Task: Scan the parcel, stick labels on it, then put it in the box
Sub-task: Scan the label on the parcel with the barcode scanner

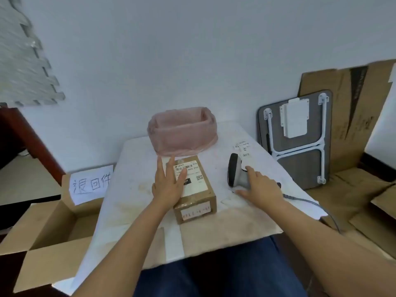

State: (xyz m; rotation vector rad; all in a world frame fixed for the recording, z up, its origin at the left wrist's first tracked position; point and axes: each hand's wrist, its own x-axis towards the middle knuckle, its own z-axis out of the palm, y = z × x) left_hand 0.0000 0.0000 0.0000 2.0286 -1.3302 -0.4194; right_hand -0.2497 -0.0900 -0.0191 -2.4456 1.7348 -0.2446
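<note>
Brown parcel [194,189] lies flat mid-table [137,168], white shipping label up. Left hand [169,183] flat on its left side, fingers spread, gripping nothing. Right hand [258,186] rests on the grey scanner [235,173], fingers loose, not clearly wrapped around it. Label strips [243,147] lie behind the scanner. Pink-lined bin [182,130] sits behind the parcel. Open cardboard box [46,230] sits left of table.
</note>
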